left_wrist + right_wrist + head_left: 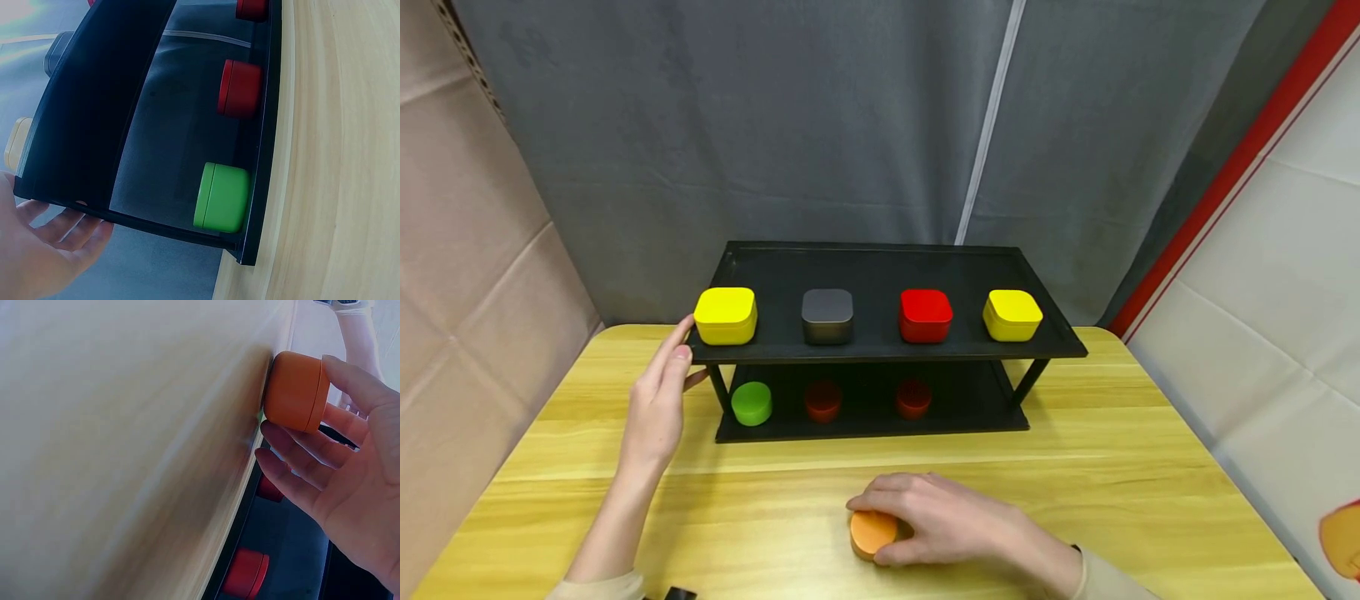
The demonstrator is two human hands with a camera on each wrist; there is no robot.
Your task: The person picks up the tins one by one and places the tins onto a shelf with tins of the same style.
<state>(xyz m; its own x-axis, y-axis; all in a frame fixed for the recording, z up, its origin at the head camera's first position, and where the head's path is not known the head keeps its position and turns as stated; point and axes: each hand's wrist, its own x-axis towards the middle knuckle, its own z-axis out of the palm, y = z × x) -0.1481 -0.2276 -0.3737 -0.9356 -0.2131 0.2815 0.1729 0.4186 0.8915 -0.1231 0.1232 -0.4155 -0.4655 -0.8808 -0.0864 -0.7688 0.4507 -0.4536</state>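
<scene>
On the table in front of the shelf, my right hand holds a round orange lidded container. Its thumb and fingers reach round the sides, as the right wrist view of the orange container confirms. My left hand grips the left end of the black two-tier shelf's upper tier, thumb by the front corner. Right beside those fingers, a yellow square container sits on top. Below, a round green container stands at the left of the lower tier, also green in the left wrist view.
Along the upper tier stand a dark grey container, a red square one and another yellow one. Two round red containers, left and right, are on the lower tier. Grey curtain hangs behind the wooden table.
</scene>
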